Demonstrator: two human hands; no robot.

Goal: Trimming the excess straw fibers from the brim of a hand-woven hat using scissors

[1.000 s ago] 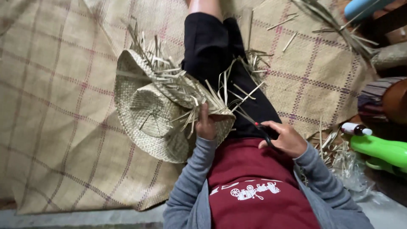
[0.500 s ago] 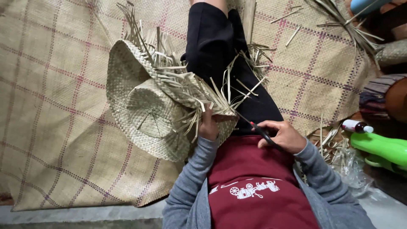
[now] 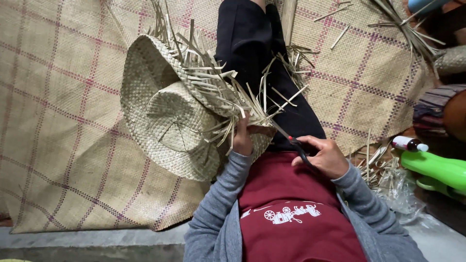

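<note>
A pale woven straw hat (image 3: pixel 167 114) with loose uncut strips sticking out of its brim rests over my lap. My left hand (image 3: pixel 241 139) grips the hat's brim at its near edge. My right hand (image 3: pixel 321 156) holds scissors (image 3: pixel 291 141) with dark and red handles, blades pointing at the strips on the brim. I sit on the mat with my legs in black trousers (image 3: pixel 262 58) stretched forward.
A large checked woven mat (image 3: pixel 58 121) covers the floor. Loose straw strips (image 3: pixel 374 165) and clear plastic lie at my right, beside a green plastic toy (image 3: pixel 439 172) and a small white-capped bottle (image 3: pixel 408 144). A dark basket (image 3: pixel 437 111) stands at far right.
The hat has tilted and shifted slightly as my left hand turns it. My right hand with the scissors stays near the brim.
</note>
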